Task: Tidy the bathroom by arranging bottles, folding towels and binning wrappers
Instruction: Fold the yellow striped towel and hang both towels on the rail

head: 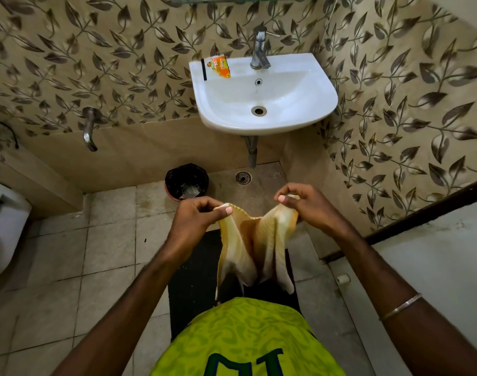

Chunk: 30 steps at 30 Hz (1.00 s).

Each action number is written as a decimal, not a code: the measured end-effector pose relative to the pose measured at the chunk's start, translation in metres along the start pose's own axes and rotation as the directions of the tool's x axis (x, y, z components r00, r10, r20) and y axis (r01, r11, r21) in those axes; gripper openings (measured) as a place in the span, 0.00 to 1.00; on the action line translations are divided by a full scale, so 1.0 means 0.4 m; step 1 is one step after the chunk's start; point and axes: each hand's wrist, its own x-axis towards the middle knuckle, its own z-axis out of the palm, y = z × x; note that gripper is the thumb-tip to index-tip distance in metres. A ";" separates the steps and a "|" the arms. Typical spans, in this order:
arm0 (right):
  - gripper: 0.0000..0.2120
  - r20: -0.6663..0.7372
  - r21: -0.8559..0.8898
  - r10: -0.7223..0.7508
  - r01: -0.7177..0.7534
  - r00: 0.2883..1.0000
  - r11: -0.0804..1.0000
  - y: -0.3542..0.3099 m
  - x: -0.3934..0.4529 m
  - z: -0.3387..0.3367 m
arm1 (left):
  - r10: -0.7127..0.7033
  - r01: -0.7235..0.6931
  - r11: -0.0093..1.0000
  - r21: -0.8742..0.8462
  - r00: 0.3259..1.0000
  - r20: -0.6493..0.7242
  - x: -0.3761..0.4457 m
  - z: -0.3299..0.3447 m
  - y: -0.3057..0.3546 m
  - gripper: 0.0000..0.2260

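Note:
A small cream and orange towel (255, 248) hangs in front of my chest, sagging in the middle. My left hand (196, 218) pinches its left top corner, and my right hand (305, 206) pinches the right top corner. An orange wrapper (220, 67) lies on the back left ledge of the white sink (299, 115). A black-lined bin (186, 181) stands on the floor below the sink's left side, with a clear wrapper inside. No bottles are in view.
A chrome tap (259, 48) rises at the sink's back. A wall spout (89, 128) sticks out at left, and a white toilet (3, 226) sits at the far left. A dark mat (193, 280) lies underfoot. A floor drain (243, 177) is beneath the sink.

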 end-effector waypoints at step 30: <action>0.07 -0.016 0.037 -0.382 0.382 0.924 0.923 -0.089 -0.017 0.103 | 0.065 -0.030 0.977 -0.213 0.985 0.160 -0.007 0.031 0.074 0.14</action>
